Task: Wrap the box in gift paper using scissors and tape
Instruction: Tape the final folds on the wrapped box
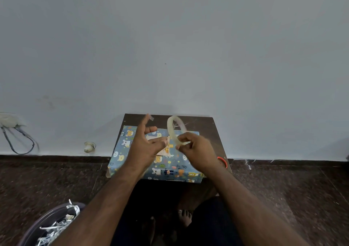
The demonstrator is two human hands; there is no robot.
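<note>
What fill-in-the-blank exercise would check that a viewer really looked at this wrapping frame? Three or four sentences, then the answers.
1. The right hand grips a roll of ____.
2. A small cut piece of tape sticks to a fingertip of the ____ hand.
3. The wrapped box lies on a small dark ____.
4. The gift paper has a ____ background with cartoon animals.

Missing words: tape; left; table; blue

left grip [146,143] fingers spread, right grip [194,149] curled, pinching
</note>
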